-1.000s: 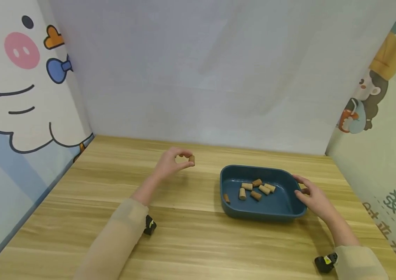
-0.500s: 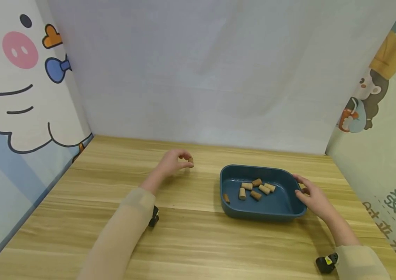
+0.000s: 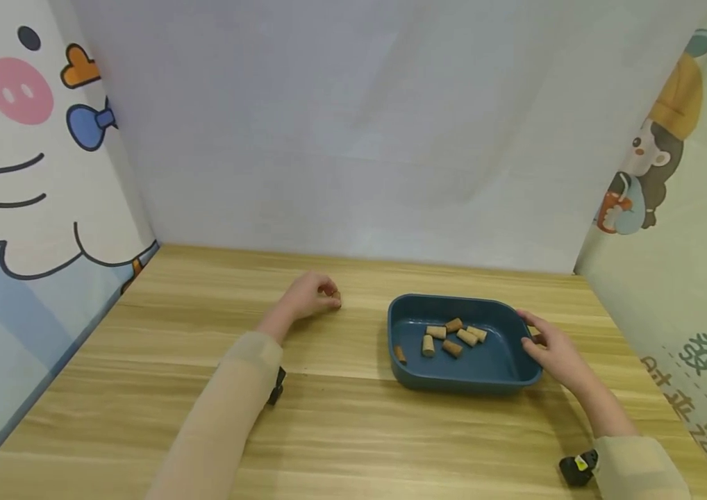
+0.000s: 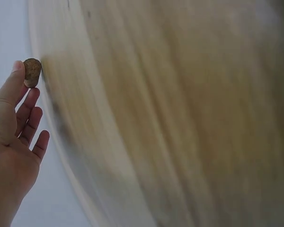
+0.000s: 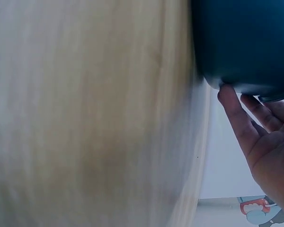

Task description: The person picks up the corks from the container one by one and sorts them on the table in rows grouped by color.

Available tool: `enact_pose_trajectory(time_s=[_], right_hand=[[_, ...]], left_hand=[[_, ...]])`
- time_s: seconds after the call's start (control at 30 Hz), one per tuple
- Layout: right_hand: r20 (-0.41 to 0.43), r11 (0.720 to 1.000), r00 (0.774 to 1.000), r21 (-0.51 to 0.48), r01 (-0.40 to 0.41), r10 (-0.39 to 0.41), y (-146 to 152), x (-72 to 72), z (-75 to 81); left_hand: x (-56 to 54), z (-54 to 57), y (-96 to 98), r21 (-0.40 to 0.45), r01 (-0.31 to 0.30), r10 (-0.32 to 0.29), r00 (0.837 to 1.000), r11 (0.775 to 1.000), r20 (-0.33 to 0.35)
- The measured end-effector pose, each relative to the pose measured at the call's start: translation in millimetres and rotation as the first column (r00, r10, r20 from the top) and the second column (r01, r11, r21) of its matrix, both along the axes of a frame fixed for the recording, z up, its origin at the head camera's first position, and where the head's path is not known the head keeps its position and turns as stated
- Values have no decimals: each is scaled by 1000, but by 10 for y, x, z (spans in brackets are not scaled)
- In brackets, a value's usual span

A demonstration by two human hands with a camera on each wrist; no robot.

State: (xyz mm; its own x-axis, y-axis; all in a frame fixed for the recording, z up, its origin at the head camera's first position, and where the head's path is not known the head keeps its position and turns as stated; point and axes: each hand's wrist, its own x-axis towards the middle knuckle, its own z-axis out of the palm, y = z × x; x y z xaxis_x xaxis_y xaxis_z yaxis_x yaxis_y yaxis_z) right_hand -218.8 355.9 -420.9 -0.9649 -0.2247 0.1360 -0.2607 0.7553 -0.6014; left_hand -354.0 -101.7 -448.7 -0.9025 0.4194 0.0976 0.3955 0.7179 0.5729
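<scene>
A small brown cork [image 4: 32, 73] is pinched between the thumb and fingers of my left hand [image 3: 308, 296], low over the table left of the bin. In the head view the fingers mostly cover that cork [image 3: 337, 297]; whether it touches the wood I cannot tell. The dark blue rectangular bin [image 3: 466, 382] stands on the table, with several light and brown corks [image 3: 451, 348] lying loose on its floor. At its right end, my right hand [image 3: 558, 355] rests its fingertips against the outer wall [image 5: 246, 71], fingers loosely extended.
The wood-grain table [image 3: 341, 430] spreads around the bin. A pale curtain [image 3: 353, 139] hangs along its back edge. Printed cartoon panels flank it, the left panel [image 3: 16, 229] and the right panel [image 3: 672, 278].
My left hand has lowered towards the table with the cork between its fingers. The view has shifted slightly. My right hand stays at the bin's end, and the bin keeps its place.
</scene>
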Motion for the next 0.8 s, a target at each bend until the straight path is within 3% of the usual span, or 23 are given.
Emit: enact_pose_trajectory(time_s=[0.2, 0.6, 0.8], right_hand=[[-6, 1000, 1000, -7, -5, 5, -11, -13, 1], [-45, 1000, 999, -20, -4, 3, 8, -41, -67], [1, 1000, 1000, -4, 3, -3, -8, -25, -38]], left_hand=[[-11, -58, -19, 14, 1, -1, 1000, 1000, -1], [27, -40, -49, 3, 18, -18, 1000, 1000, 15], [38, -38, -38, -14, 24, -25, 1000, 1000, -8]])
